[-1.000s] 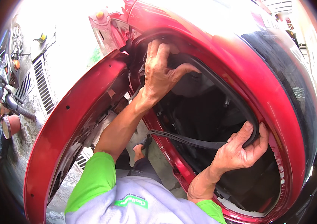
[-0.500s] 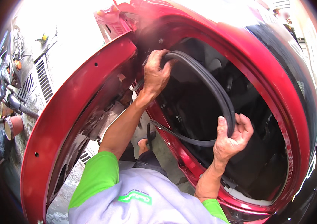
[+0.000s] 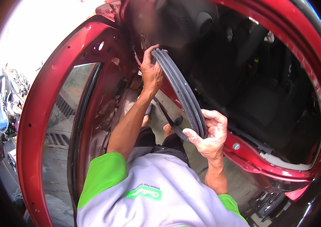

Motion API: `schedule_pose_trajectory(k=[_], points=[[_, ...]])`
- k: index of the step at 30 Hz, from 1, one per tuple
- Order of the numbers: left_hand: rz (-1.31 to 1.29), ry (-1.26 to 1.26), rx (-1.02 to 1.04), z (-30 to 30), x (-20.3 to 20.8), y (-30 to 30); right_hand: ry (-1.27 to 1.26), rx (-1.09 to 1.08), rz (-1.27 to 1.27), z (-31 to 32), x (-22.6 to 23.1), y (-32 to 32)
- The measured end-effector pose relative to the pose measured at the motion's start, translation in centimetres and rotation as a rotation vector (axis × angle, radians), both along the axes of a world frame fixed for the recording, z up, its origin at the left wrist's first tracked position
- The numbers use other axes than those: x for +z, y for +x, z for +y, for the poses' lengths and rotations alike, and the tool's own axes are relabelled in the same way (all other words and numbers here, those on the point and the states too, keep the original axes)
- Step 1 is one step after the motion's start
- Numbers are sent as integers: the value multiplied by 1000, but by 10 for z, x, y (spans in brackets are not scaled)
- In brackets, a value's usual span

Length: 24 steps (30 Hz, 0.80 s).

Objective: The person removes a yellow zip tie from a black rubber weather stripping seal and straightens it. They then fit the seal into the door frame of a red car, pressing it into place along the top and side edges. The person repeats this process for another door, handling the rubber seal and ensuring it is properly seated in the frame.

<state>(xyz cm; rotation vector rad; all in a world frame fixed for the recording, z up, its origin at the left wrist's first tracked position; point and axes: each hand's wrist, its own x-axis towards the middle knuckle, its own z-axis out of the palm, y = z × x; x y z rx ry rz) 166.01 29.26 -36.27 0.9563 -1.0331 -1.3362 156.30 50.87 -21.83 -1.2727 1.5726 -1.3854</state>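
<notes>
Between my hands is a black rubber door seal (image 3: 181,89), a long strip doubled into several side-by-side strands that bow in a curve. My left hand (image 3: 153,71) is closed round its upper end, fingers partly hidden behind the rubber. The lower end sits in my right hand (image 3: 208,137), gripped between thumb and curled fingers. A loose part of the strip hangs behind, slanting down to my right hand. The seal is held in the air in front of the red car's door opening (image 3: 240,153), apart from its frame.
An opened red car door (image 3: 35,125) with a window pane (image 3: 60,132) stands at my left. The dark car interior (image 3: 251,83) lies to the right. My feet are on the grey floor between door and sill. Blurred clutter (image 3: 7,125) lies beyond the door at far left.
My right hand has come left and inward with the seal, and its strands now show side by side. The view has shifted, showing more of the cabin and the door's window.
</notes>
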Motion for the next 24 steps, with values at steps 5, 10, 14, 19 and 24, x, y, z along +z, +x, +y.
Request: schedule_pose_trajectory(k=[5, 10, 14, 19, 24], points=[[14, -35, 1, 30, -11, 1, 59, 44, -106, 35, 2, -5], [31, -3, 1, 67, -21, -3, 160, -33, -145, 76, -3, -9], [-41, -8, 3, 103, -8, -5, 48, -30, 37, 106, -7, -19], [-361, -100, 111, 136, -4, -7, 85, -42, -54, 145, -15, -30], [-492, -138, 130, 158, -5, -4, 77, 6, 11, 172, -15, -43]])
